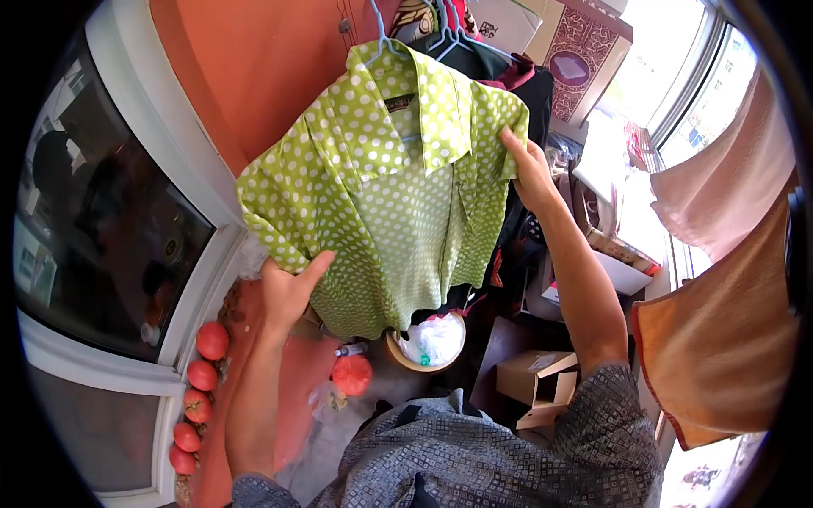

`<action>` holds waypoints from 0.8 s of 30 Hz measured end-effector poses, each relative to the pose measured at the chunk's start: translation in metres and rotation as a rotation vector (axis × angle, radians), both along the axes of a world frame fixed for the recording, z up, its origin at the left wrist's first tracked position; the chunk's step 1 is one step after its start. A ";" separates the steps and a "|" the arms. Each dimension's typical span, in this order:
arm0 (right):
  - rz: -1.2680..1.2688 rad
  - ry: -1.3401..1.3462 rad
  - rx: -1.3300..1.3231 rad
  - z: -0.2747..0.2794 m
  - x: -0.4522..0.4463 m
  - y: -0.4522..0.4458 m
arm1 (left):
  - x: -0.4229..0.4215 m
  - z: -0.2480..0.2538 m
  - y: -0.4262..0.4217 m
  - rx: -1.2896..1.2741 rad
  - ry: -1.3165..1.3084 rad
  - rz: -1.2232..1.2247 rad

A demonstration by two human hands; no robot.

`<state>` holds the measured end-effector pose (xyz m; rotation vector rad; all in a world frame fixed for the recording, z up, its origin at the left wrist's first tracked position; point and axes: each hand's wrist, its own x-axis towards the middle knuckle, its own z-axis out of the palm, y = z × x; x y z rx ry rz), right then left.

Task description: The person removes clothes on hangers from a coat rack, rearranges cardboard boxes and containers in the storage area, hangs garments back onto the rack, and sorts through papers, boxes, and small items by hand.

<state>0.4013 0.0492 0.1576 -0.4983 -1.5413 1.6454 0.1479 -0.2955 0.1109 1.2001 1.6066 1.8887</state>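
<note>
A lime-green shirt (339,203) with white polka dots hangs open-collared on a light blue hanger (380,27) in front of me. My left hand (290,292) grips the end of its left-side sleeve, thumb in view and fingers partly hidden by the cloth. Higher up, my right hand (531,176) pinches the other sleeve near its edge. Between the two hands the shirt is spread out, its front falling in loose folds. Behind it hang dark garments (474,59) on more blue hangers (457,35).
Several red-orange round fruits (212,340) line the left ledge by the window frame (174,339). Below the shirt stands a bin (432,343) with a white bag. An open cardboard box (535,378) sits lower right. An orange towel (720,330) and a pink cloth (720,190) hang at right.
</note>
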 end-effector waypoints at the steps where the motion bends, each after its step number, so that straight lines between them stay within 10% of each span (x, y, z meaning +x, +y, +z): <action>1: 0.033 -0.021 0.025 -0.006 0.002 -0.008 | 0.006 -0.007 0.004 -0.021 0.021 -0.054; 17: -0.494 -0.682 0.164 -0.142 0.029 -0.053 | -0.009 -0.099 0.105 -0.295 0.454 -0.041; 24: -0.627 -0.574 -0.023 -0.210 0.078 -0.089 | 0.016 -0.094 0.037 -0.823 0.566 -0.114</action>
